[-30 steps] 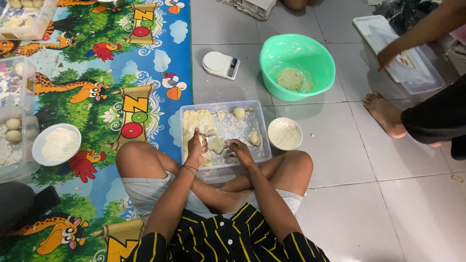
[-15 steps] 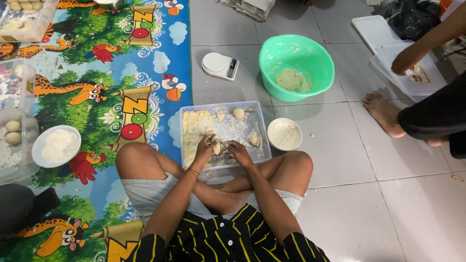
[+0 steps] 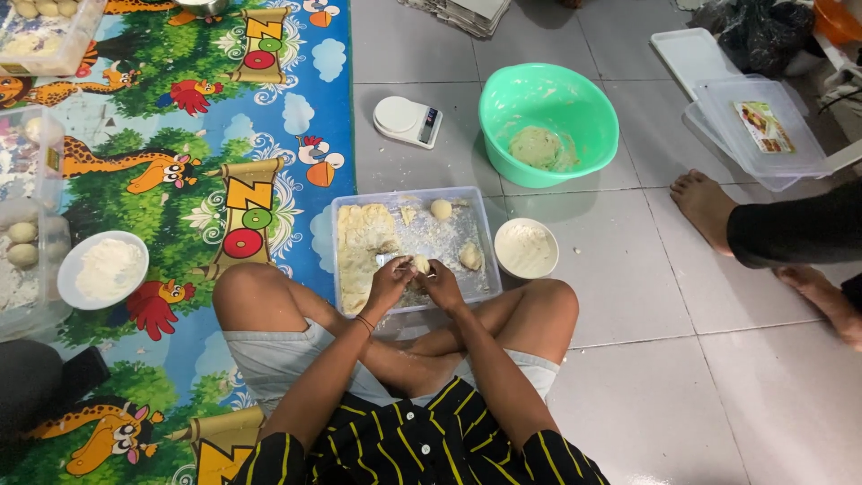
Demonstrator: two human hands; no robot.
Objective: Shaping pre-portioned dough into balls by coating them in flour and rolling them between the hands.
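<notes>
Head view: clear tray [image 3: 489, 235] at frame centre, floured, with a flat dough sheet [image 3: 364, 251] along its left side and two dough balls [image 3: 441, 209] toward the right; green basin [image 3: 575, 103] above it with one dough mass, small white bowl [image 3: 526, 249] of flour just right of the tray, white flour bowl [image 3: 104, 268] at far left. Small pale dough lump [image 3: 420, 263] over the tray's lower middle, round and floury, pinched between left hand [image 3: 389, 283] and right hand [image 3: 444, 284], both grips pressed together on it.

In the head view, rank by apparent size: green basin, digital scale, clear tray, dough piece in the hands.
1. clear tray
2. green basin, not much smaller
3. digital scale
4. dough piece, held between left hand and right hand
</notes>
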